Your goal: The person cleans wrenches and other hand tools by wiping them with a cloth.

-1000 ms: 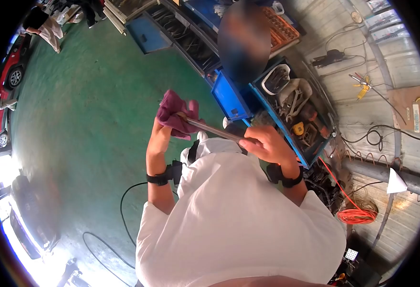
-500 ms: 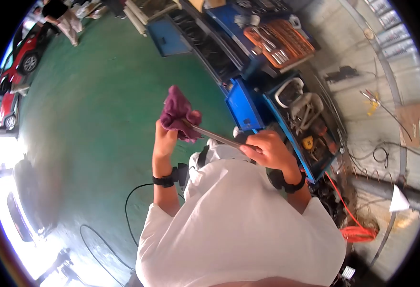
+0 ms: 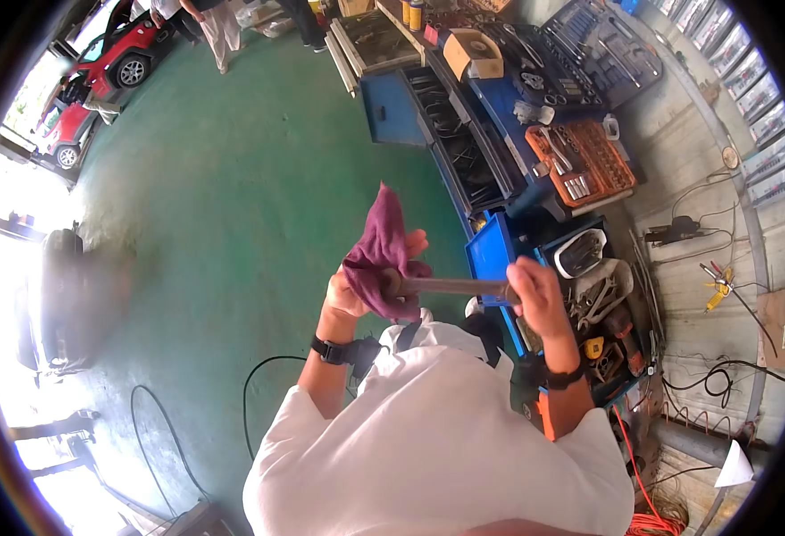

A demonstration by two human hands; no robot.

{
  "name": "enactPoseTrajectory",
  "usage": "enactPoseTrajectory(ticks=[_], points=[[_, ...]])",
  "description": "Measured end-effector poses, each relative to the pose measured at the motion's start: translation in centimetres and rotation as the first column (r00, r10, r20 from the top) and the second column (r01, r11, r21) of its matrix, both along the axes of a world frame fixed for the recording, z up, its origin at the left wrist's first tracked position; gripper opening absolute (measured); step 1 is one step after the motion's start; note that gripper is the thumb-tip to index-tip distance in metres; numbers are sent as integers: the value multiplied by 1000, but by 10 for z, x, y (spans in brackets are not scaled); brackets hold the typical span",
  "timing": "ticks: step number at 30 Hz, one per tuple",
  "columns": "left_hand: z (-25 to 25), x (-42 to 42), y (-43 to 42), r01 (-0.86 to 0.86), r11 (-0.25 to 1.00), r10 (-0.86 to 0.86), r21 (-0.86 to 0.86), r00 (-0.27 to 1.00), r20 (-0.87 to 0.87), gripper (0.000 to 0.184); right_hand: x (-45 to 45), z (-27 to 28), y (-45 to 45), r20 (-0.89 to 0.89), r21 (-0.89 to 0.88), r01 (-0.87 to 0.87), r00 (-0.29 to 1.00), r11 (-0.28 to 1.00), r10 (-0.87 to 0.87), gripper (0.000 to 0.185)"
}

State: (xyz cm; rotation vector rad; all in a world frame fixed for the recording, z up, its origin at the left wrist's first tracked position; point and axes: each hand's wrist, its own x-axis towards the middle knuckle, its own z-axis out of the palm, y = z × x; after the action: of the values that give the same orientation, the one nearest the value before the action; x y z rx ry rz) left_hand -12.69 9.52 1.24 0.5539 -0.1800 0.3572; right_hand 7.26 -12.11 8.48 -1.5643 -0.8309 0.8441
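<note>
A long metal tool (image 3: 459, 286) lies nearly level in front of my body. Its left end rests in a purple cloth (image 3: 379, 250), which my left hand (image 3: 350, 293) holds from beneath, with some fingertips showing past the cloth's right side. My right hand (image 3: 535, 293) is closed around the tool's right end. The left end looks wider than the shaft, and the cloth partly hides it.
At the right are a blue tool cart with an open blue drawer (image 3: 492, 255), an orange socket tray (image 3: 580, 161) and a cardboard box (image 3: 473, 55). A red car (image 3: 111, 58) and people stand at the upper left. A black cable (image 3: 248, 393) lies on the green floor.
The view has turned, so the cart and trays show more fully. The tool has gone from slanted to nearly level, and my right hand has moved right. The cloth hangs differently over my left hand.
</note>
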Motion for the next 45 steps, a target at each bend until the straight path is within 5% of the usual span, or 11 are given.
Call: enactPoseTrajectory(ticks=[2, 5, 9, 11, 15, 18, 22, 24, 30, 37, 45], points=[[14, 0, 0, 16, 993, -11, 116, 999, -40, 105, 14, 22, 19, -44, 33, -35, 998, 999, 36, 36], [24, 2, 7, 47, 964, -13, 262, 991, -130, 95, 39, 54, 41, 245, 16, -173, 955, 985, 164, 34], [45, 5, 8, 153, 729, 45, 667, 962, -270, 46, 46, 90, 57, 441, -65, -305, 845, 950, 301, 35], [54, 3, -1, 247, 462, 208, 852, 904, -375, 25, 47, 100, 63, 577, -68, -385, 738, 921, 351, 36], [58, 10, -18, 489, 313, 163, 814, 817, -553, 15, 53, 100, 76, 633, -132, -454, 646, 881, 427, 42], [47, 15, -20, 543, 157, -131, 825, 840, -527, 13, 66, 86, 83, 586, -148, -535, 630, 832, 510, 44], [22, 17, -32, 487, 449, -312, 749, 871, -379, 23, 89, 62, 86, 213, -176, -489, 828, 854, 518, 44], [14, 18, -36, 515, 719, -419, 467, 857, -301, 53, 101, 52, 89, 184, -174, -499, 831, 849, 525, 42], [27, 29, -48, 318, 913, -285, 256, 945, -158, 88, 112, 33, 92, -133, -49, -374, 921, 926, 365, 39], [10, 24, -47, 245, 961, -270, -128, 934, -234, 90, 100, -8, 72, -448, 120, -129, 878, 984, 169, 38], [14, 39, -65, 432, 893, -449, -128, 875, -180, 93, 108, -2, 58, -390, 140, -235, 880, 962, 271, 35]])
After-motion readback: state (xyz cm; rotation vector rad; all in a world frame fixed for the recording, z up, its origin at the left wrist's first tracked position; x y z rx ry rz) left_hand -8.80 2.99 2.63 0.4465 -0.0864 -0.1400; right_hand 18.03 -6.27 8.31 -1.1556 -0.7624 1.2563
